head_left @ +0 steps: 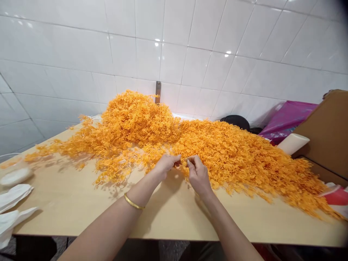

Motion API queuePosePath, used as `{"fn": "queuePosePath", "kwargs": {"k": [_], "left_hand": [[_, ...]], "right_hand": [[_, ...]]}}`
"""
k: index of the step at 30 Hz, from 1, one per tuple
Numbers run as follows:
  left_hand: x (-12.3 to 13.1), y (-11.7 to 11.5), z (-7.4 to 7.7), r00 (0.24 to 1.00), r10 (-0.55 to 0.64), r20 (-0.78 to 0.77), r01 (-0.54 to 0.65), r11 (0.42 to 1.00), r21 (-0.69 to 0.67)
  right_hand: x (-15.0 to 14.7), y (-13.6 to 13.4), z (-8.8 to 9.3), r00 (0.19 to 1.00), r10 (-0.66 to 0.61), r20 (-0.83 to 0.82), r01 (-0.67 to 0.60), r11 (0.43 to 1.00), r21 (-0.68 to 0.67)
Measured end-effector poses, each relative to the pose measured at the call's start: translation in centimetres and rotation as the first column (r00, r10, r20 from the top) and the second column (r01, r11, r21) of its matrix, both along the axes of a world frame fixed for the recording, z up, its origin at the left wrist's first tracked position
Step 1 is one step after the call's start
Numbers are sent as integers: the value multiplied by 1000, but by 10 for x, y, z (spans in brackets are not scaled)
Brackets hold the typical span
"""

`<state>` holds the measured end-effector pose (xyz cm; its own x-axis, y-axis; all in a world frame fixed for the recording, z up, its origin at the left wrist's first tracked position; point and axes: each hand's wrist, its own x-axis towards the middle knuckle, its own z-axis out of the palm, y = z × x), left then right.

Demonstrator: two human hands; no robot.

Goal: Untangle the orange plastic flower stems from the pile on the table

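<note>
A big heap of orange plastic sprigs [217,152] covers the back and right of a light wooden table [163,217]. My left hand [165,164], with a gold bangle on the wrist, and my right hand [198,174] meet at the heap's near edge. Both pinch a small orange sprig [182,164] between their fingertips. A looser mound of the same sprigs [133,116] rises at the back left.
White tiled wall behind. White cloth pieces [13,203] lie at the left table edge. At the right stand a cardboard box [326,137], a white roll [293,143], a purple bag [285,119] and a black object [236,121].
</note>
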<state>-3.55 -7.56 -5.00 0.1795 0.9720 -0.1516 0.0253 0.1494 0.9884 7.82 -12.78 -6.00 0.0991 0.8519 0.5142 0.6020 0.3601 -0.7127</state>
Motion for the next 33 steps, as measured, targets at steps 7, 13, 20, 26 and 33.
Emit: {"fn": "queuePosePath", "kwargs": {"k": [7,13,20,26,33], "left_hand": [[-2,-3,-2,989,-6,146,20,995,-97],[-9,6,-15,965,-10,264,46,991,-128],[-13,10,-19,947,-5,320,60,985,-163],[-12,9,-20,953,-32,303,83,984,-159],[-6,1,-18,983,-32,183,32,999,2]], "right_hand": [[4,13,-14,897,116,-426,-172,980,-96],[4,12,-17,839,148,-524,-232,968,-99],[4,11,-18,821,173,-544,-268,958,-99],[2,9,-18,828,193,-527,-285,953,-99],[3,6,-13,842,174,-511,-259,961,-99]]}}
